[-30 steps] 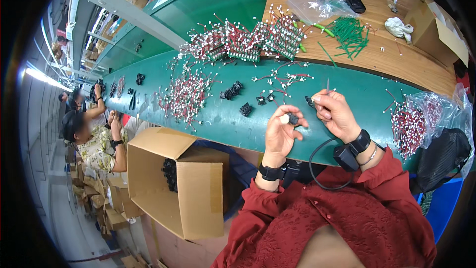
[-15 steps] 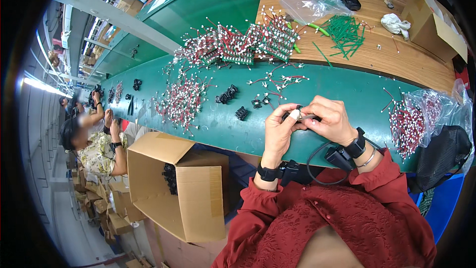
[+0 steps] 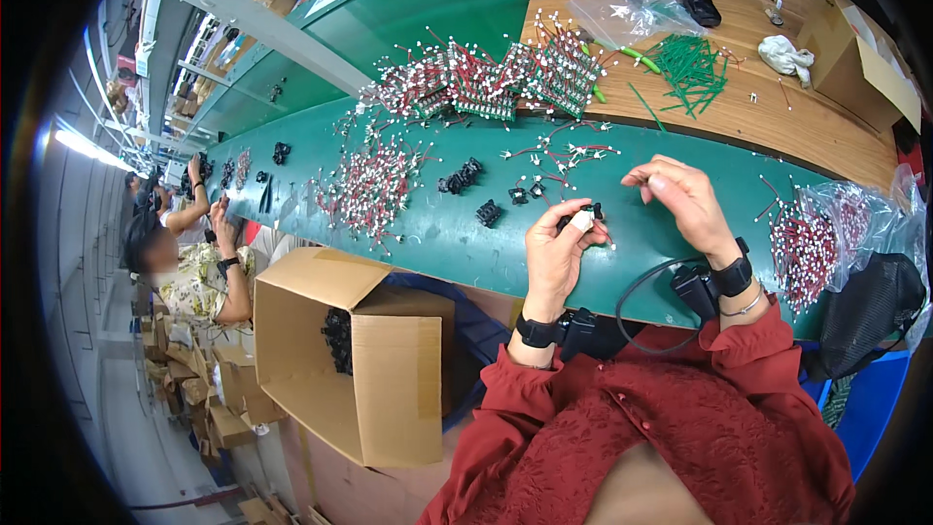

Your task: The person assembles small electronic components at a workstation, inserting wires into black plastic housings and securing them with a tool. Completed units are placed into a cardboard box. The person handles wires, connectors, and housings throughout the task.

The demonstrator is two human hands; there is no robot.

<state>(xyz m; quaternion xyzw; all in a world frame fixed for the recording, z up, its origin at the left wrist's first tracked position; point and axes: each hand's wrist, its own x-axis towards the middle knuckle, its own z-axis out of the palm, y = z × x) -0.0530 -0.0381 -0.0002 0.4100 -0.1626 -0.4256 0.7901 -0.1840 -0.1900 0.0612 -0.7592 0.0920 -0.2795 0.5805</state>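
My left hand (image 3: 552, 255) pinches a small black plastic part (image 3: 595, 209) between thumb and fingers, just above the green worktop. A bit of red wire with a white end (image 3: 610, 245) hangs beside its fingertips. My right hand (image 3: 685, 202) is raised to the right, apart from the left one, its fingers loosely bent and nothing visible in them. Beyond the left hand lie two small black parts with red wires (image 3: 519, 195) and a clump of black parts (image 3: 489, 213). Several red wires with white connectors (image 3: 573, 151) are scattered farther back.
Piles of white-ended red wires (image 3: 374, 185) and wired green circuit boards (image 3: 486, 87) cover the middle. Green sticks (image 3: 688, 73) lie on the wooden top. A bagged wire heap (image 3: 805, 243) sits right. An open cardboard box (image 3: 398, 379) stands below the edge; a co-worker (image 3: 199, 282) sits left.
My right hand has let go of the work and moved up and right, away from my left. The thin grey item between the hands no longer shows. My left hand keeps the black part.
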